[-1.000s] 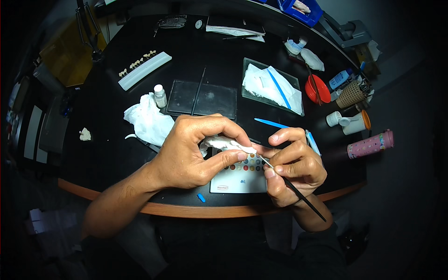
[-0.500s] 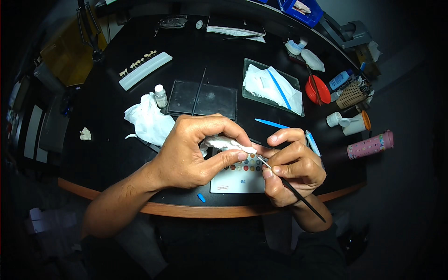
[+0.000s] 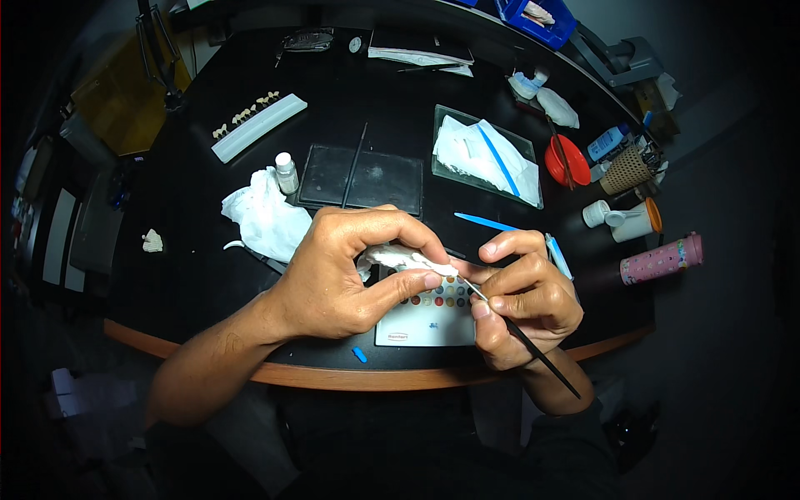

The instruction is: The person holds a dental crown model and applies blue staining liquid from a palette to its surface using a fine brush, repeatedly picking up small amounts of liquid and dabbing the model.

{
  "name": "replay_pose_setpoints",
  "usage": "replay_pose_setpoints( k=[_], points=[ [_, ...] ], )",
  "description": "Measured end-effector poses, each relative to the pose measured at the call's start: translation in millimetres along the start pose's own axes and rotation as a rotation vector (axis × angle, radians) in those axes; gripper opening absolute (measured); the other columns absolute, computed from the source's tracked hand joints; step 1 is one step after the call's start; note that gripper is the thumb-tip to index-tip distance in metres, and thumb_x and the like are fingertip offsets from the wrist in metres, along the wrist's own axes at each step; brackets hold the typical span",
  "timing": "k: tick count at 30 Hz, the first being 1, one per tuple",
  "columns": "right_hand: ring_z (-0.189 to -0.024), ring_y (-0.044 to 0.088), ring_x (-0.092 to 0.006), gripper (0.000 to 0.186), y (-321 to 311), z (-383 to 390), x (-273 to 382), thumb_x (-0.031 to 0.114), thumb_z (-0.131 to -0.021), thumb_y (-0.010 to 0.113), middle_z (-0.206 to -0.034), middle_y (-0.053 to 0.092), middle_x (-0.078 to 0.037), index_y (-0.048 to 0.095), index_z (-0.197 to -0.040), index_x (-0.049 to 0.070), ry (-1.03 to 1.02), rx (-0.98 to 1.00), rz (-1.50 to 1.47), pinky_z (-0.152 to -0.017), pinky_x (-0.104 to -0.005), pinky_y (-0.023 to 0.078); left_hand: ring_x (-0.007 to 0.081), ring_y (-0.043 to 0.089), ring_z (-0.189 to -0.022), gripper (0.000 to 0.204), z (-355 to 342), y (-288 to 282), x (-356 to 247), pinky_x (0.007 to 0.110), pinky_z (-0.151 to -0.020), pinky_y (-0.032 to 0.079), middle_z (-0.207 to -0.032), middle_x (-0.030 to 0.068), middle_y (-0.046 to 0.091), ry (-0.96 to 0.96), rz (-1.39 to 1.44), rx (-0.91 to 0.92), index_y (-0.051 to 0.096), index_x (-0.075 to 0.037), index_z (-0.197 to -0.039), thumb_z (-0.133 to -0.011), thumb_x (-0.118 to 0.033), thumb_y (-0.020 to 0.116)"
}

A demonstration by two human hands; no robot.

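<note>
My left hand (image 3: pixel 333 271) is closed round a lumpy white piece (image 3: pixel 395 255), pinched between thumb and forefinger. Plaster or tissue, I cannot tell which, and the palm side is hidden. My right hand (image 3: pixel 533 300) grips a thin brush (image 3: pixel 533 346) with a dark handle and a metal-coloured front part. Its front end points up and left, close to the white piece by my left fingertips; whether the two touch is too small to tell. Below both hands lies a white palette (image 3: pixel 429 323) with rows of small coloured discs, partly covered by my fingers.
Around my hands lie a crumpled tissue (image 3: pixel 267 218), a small bottle (image 3: pixel 286 172), a dark flat case (image 3: pixel 387 179) with a brush across it, and a glass tray (image 3: pixel 536 158) with white paper. Rightward stand a red bowl (image 3: pixel 553 160) and pink flask (image 3: pixel 661 258). A tooth shade rack (image 3: pixel 262 129) lies far left.
The brush's front end has shifted a tiny bit beside the white piece. Both hands keep nearly the same pose and place.
</note>
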State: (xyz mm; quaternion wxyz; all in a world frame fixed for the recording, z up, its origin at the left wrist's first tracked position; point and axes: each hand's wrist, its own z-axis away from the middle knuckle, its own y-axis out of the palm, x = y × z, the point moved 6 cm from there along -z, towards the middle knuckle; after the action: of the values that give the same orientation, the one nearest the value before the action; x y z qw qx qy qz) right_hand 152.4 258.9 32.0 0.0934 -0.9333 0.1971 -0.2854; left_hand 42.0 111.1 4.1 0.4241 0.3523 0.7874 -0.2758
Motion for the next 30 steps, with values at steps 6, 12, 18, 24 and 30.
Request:
replay_pose_setpoints(
  k=[6, 12, 18, 24, 30],
  points=[
    [-0.105, 0.066, -0.0294, 0.014, 0, 1, -2, -0.009, -0.078, 0.071, -0.078, 0.066, -0.012, 0.061, -0.08, 0.0, 0.018, -0.007, -0.036, -0.08, -0.0388, 0.07, 0.016, 0.071, -0.086, 0.016, 1, 1, 0, 0.026, -0.077, 0.055, -0.095, 0.0146, 0.074, 0.001, 0.007, -0.004, 0.073, 0.003, -0.099, -0.085, 0.002, 0.079],
    [-0.106, 0.064, -0.0296, 0.013, -5, 10, -25, -0.009, -0.079, 0.067, -0.076, 0.063, -0.011, 0.059, -0.081, 0.001, 0.207, -0.14, -0.332, -0.084, -0.0427, 0.067, 0.0146, 0.071, -0.088, 0.016, 3, 5, 6, 0.026, -0.077, 0.056, -0.096, 0.014, 0.074, -0.07, 0.04, -0.045, 0.072, 0.004, -0.101, -0.087, 0.001, 0.079],
    [-0.115, 0.061, -0.0285, 0.012, -5, 16, -52, -0.008, -0.083, 0.062, -0.077, 0.061, -0.011, 0.056, -0.083, 0.003, 0.469, -0.207, -0.747, -0.089, -0.0471, 0.067, 0.0147, 0.073, -0.086, 0.01, 7, 12, 14, 0.024, -0.075, 0.06, -0.094, 0.0178, 0.074, -0.158, 0.241, -0.207, 0.071, 0.005, -0.096, -0.088, 0.004, 0.078],
    [-0.109, 0.065, -0.0272, 0.013, -8, 18, -57, -0.008, -0.082, 0.061, -0.073, 0.063, -0.011, 0.057, -0.081, 0.004, 0.486, -0.18, -0.767, -0.093, -0.0478, 0.064, 0.0173, 0.074, -0.088, 0.009, 9, 14, 12, 0.026, -0.076, 0.061, -0.095, 0.0201, 0.075, -0.111, 0.172, -0.195, 0.07, 0.005, -0.093, -0.087, 0.007, 0.077],
    [-0.08, 0.066, -0.0161, 0.017, -6, 15, -55, -0.008, -0.08, 0.064, -0.064, 0.064, -0.007, 0.059, -0.079, 0.008, 0.483, -0.166, -0.649, -0.104, -0.0495, 0.051, 0.0187, 0.074, -0.089, 0.011, 10, 14, 12, 0.028, -0.079, 0.061, -0.095, 0.0204, 0.074, -0.116, 0.136, -0.164, 0.068, 0.004, -0.09, -0.086, 0.01, 0.077]
  ],
)
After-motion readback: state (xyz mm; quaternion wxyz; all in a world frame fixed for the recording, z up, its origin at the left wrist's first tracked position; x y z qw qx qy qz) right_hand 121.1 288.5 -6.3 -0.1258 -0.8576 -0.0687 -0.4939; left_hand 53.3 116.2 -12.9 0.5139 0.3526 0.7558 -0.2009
